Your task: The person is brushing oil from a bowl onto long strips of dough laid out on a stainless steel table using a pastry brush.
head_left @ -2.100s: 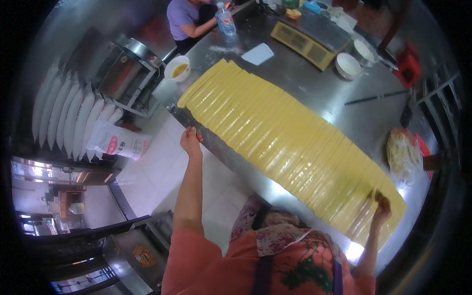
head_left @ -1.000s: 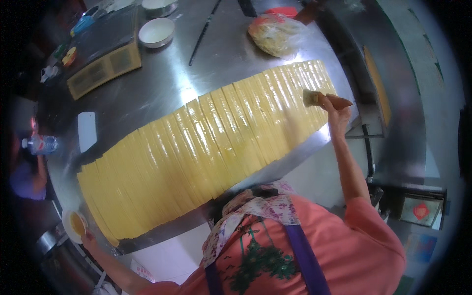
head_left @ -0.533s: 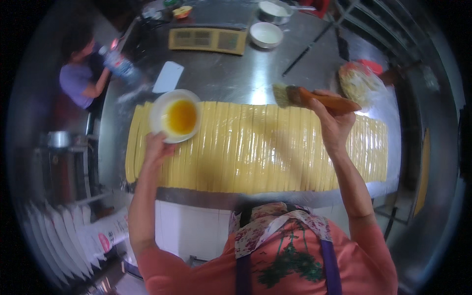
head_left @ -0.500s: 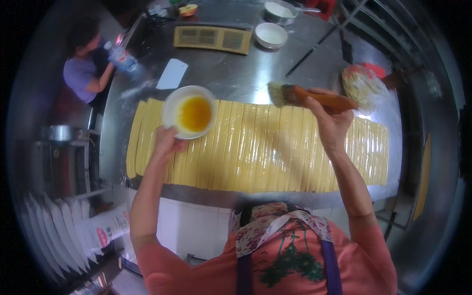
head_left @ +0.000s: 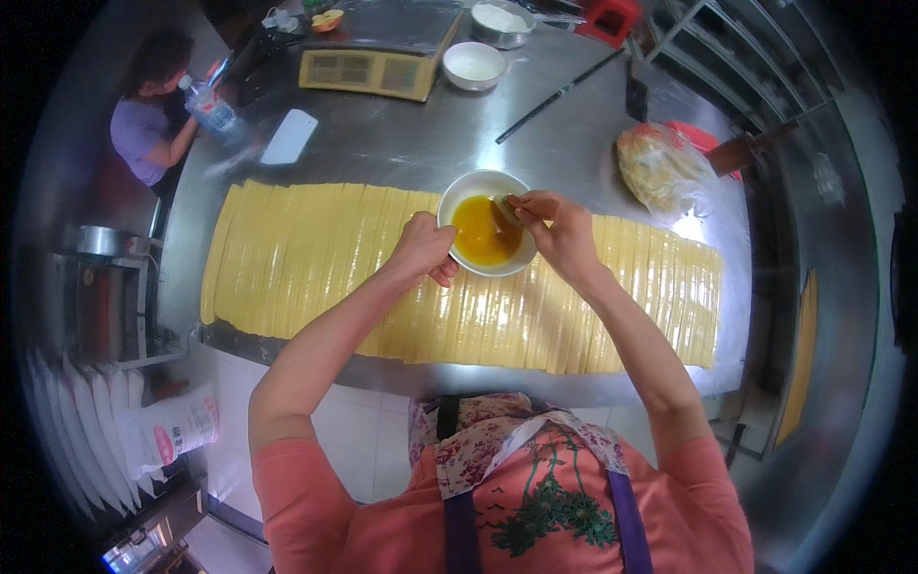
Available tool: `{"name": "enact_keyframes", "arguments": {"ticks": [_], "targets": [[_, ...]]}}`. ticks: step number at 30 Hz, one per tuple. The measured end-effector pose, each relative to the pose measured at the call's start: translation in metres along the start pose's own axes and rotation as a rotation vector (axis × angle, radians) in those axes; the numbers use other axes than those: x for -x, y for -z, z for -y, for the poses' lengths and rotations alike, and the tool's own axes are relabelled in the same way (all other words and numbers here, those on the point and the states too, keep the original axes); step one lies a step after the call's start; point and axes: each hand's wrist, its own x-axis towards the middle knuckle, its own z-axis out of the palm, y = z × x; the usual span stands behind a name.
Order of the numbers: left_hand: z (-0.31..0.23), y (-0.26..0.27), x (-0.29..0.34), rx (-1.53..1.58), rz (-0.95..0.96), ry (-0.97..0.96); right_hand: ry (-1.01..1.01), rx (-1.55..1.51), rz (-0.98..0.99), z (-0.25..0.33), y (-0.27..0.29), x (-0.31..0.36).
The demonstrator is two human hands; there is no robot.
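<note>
My left hand (head_left: 426, 251) grips the rim of a white bowl (head_left: 487, 182) that holds orange-yellow liquid (head_left: 478, 239), perhaps beaten egg. Held above the middle of the dough strips, the bowl looks slightly tilted. My right hand (head_left: 562, 234) is closed on a pastry brush (head_left: 509, 209), whose bristles dip into the liquid at the bowl's right side; the wooden handle is mostly hidden by the hand. Below, many yellow dough strips (head_left: 316, 258) lie side by side across the steel table. Their middle and right parts look wet and glossy, while the left ones look duller.
Behind the strips are a white scraper (head_left: 290, 137), a wooden-framed box (head_left: 368, 75), a white bowl (head_left: 474, 67), a metal pan (head_left: 501, 23), a dark rod (head_left: 555, 99) and a plastic bag of yellowish food (head_left: 660, 167). Another person (head_left: 148, 120) is at the far left, near a plastic bottle (head_left: 207, 105).
My left hand has carried the bowl rightward to the middle. My right hand has moved left, and the brush has gone from the air into the bowl. The view has shifted slightly.
</note>
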Motion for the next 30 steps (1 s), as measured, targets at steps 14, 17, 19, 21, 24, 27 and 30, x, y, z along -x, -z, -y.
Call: {"name": "enact_keyframes", "arguments": {"ticks": [14,17,19,21,24,27,30], "targets": [[-0.026,-0.086,-0.077,0.127,0.054,0.088,-0.776,-1.022,-0.666,-0.089,0.100,0.037],[-0.034,-0.101,-0.111,0.183,0.051,0.083,-0.880,-1.306,-0.733,-0.121,0.110,0.067],[-0.035,-0.111,-0.142,0.159,0.018,0.078,-0.895,-1.433,-0.730,-0.137,0.115,0.100],[-0.035,-0.124,-0.173,0.152,-0.036,0.084,-0.952,-1.439,-0.806,-0.140,0.120,0.136],[-0.041,-0.141,-0.210,0.145,-0.128,0.071,-0.976,-1.502,-0.877,-0.143,0.128,0.205],[-0.033,-0.138,-0.257,0.189,-0.058,0.039,-0.982,-1.560,-0.930,-0.141,0.127,0.271],[-0.031,-0.135,-0.297,0.221,-0.052,0.071,-1.008,-1.499,-1.028,-0.123,0.132,0.304]]}}
